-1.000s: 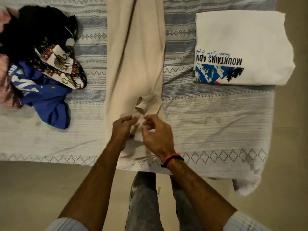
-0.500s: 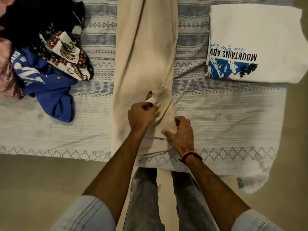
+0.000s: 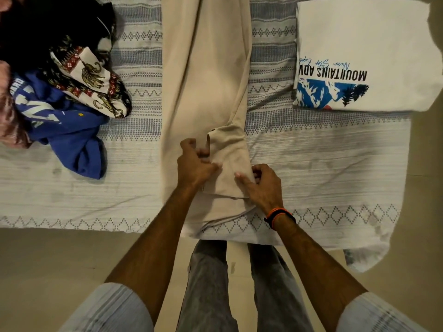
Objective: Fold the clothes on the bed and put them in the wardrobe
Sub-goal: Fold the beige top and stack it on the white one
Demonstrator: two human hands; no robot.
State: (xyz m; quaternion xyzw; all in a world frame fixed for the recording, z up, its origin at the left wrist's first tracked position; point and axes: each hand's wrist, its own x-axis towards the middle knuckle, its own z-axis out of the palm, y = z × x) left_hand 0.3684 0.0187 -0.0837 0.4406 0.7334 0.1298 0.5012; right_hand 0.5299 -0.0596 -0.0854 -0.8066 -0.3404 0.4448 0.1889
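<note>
Since the earlier frame, both hands have spread along the beige garment's [image 3: 206, 75] turned-back cuff. Head view: left hand [image 3: 195, 164], at 9 o'clock of the cuff, pinches its edge; right hand [image 3: 262, 185], at 4 o'clock, seems to clamp the fold, fingertips partly hidden. The garment lies lengthwise on the bed [image 3: 323, 168]; folded white T-shirt [image 3: 364, 44] at 2 o'clock, unfolded clothes pile [image 3: 64, 92] at 10 o'clock.
</note>
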